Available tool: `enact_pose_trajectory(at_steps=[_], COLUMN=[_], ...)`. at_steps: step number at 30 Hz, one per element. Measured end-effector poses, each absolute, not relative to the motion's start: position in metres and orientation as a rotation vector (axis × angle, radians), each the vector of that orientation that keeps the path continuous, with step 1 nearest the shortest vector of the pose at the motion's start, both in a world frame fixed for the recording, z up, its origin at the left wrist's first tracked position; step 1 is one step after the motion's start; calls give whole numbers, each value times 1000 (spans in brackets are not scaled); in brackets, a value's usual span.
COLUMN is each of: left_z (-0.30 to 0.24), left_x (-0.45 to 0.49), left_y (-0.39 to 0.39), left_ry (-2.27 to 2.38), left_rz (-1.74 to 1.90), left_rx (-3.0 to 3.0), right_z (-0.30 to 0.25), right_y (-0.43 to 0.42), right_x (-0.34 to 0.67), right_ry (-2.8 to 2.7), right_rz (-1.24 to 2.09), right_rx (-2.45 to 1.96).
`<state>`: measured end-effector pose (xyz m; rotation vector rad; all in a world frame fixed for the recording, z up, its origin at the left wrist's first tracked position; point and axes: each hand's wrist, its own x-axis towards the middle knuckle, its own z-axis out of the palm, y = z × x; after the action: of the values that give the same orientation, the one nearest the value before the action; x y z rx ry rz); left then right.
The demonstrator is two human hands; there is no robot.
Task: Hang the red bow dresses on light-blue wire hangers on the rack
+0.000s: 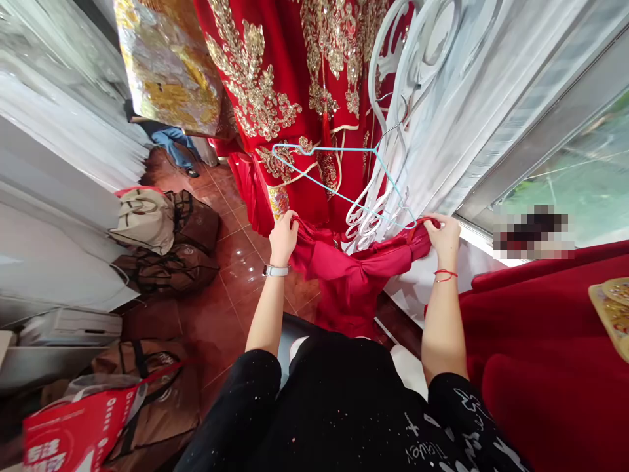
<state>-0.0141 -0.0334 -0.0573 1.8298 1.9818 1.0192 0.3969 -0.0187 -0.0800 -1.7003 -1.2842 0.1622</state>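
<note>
A plain red dress (361, 269) is stretched between my two hands at chest height, its lower part hanging down in front of me. My left hand (284, 239) pinches its left shoulder edge. At the other shoulder, my right hand (445, 236) is closed on the cloth. Just beyond the dress, a light blue wire hanger (339, 150) hangs by its hook from a white scrollwork rack (393, 131). The hanger's right corner comes close to the cloth by my right hand; whether they touch I cannot tell.
Red garments with gold embroidery (265, 85) hang straight ahead. Brown bags (189, 269) lie on the tiled floor (236, 308) to the left, with a red printed bag (81, 429) nearer me. More red cloth (535, 341) is at the right, below a window (580, 164). A person's legs (171, 144) show far left.
</note>
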Motion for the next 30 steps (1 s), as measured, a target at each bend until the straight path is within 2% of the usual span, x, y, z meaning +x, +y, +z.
enact_pose_trajectory(at_steps=[6, 12, 15, 24, 30], left_z=[-74, -108, -123, -126, -128], left_x=[-5, -2, 1, 15, 24], left_y=[-37, -37, -44, -52, -47], left_ry=[2167, 1811, 1640, 1780, 1448], left_rz=[938, 1283, 1332, 1398, 1352], left_rx=[1844, 1623, 1467, 1478, 877], right_z=[-107, -122, -125, -127, -141], right_y=[-34, -55, -60, -63, -60], right_x=[383, 358, 350, 359, 375], right_ry=[-1320, -1206, -1139, -1293, -1476], right_rz=[180, 61, -12, 125, 324], right_rx=[-1756, -1779, -1866, -1671, -1789])
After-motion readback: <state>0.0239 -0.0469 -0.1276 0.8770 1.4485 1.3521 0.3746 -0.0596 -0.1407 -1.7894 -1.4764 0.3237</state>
